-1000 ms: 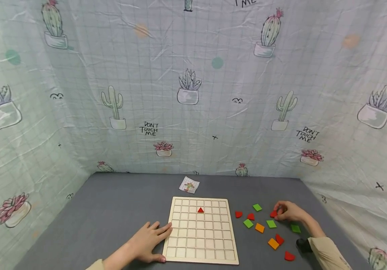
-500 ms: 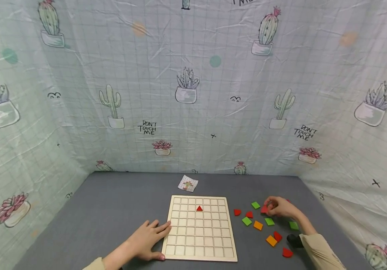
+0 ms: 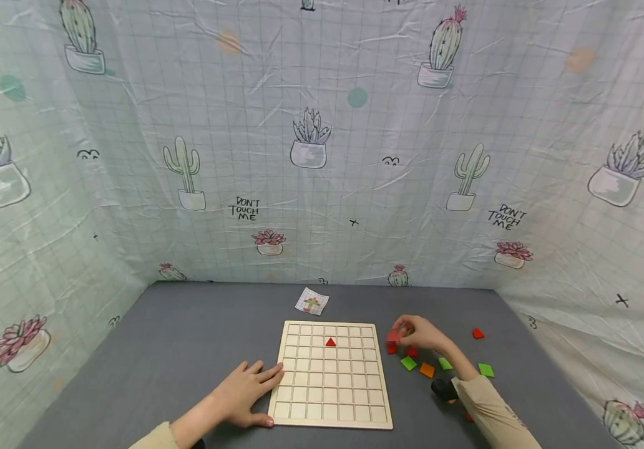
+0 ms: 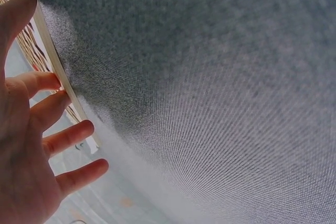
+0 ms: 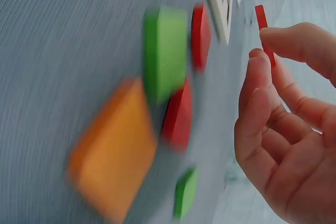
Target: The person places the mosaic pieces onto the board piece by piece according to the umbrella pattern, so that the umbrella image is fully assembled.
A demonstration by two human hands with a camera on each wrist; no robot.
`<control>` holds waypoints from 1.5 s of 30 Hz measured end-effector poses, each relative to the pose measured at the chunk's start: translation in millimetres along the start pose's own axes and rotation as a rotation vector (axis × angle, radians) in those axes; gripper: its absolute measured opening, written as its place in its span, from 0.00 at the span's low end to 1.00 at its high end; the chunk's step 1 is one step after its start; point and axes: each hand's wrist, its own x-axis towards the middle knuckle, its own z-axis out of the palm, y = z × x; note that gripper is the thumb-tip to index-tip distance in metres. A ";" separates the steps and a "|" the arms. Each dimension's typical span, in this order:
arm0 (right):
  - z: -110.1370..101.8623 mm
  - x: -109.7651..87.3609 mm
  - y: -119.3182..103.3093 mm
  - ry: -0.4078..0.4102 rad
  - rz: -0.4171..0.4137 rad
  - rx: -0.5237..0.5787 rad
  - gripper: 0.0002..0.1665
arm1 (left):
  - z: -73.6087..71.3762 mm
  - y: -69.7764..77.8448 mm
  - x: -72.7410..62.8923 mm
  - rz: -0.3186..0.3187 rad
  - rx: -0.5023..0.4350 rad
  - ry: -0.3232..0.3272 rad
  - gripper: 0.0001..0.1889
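Observation:
A pale wooden board (image 3: 330,396) with a grid of square cells lies on the grey table, and one red triangle tile (image 3: 330,342) sits in a cell near its top. Spread fingers of my left hand (image 3: 244,395) touch the board's left edge, thumb at the lower corner. Just beyond the board's right edge, my right hand (image 3: 424,333) pinches a flat red tile (image 5: 261,17) between thumb and fingers, raised off the table in the right wrist view. Beneath it lie another red tile (image 3: 392,349) and a green tile (image 3: 409,363). The held tile's full outline is hard to make out.
An orange tile (image 3: 427,370) and more green tiles (image 3: 485,370) lie right of the board. A red tile (image 3: 478,333) is farther right. My right forearm partly covers other pieces. Behind the board lies a small printed card (image 3: 312,302). A cactus-print curtain (image 3: 322,187) encloses the table.
My right hand has carried the red tile leftward from the right side of the loose tiles to near the board. My left hand has stayed at the board's edge.

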 end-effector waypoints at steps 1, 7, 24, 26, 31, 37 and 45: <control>4.4 4.1 -4.3 0.001 -0.005 -0.001 0.16 | -0.3 -0.3 0.2 0.000 0.002 -0.001 0.44; 30.0 28.9 -27.3 -0.002 -0.054 -0.031 0.16 | -2.6 -0.8 2.9 0.010 0.027 0.020 0.45; 99.8 70.8 -70.3 -0.043 -0.046 0.042 0.14 | -0.2 0.5 5.0 0.003 0.032 -0.008 0.45; 104.6 73.5 -73.0 -0.038 -0.039 0.063 0.14 | 0.1 0.5 4.5 0.004 0.034 -0.002 0.45; 111.7 78.1 -79.1 -0.026 -0.046 0.051 0.14 | 0.1 0.6 3.7 0.004 0.041 -0.001 0.46; 112.2 79.1 -81.6 -0.013 -0.039 -0.071 0.14 | -0.8 0.8 4.4 0.010 0.053 0.001 0.45; 114.3 75.8 -84.2 -0.023 -0.050 -0.102 0.13 | -6.4 4.0 2.9 0.016 0.058 -0.017 0.45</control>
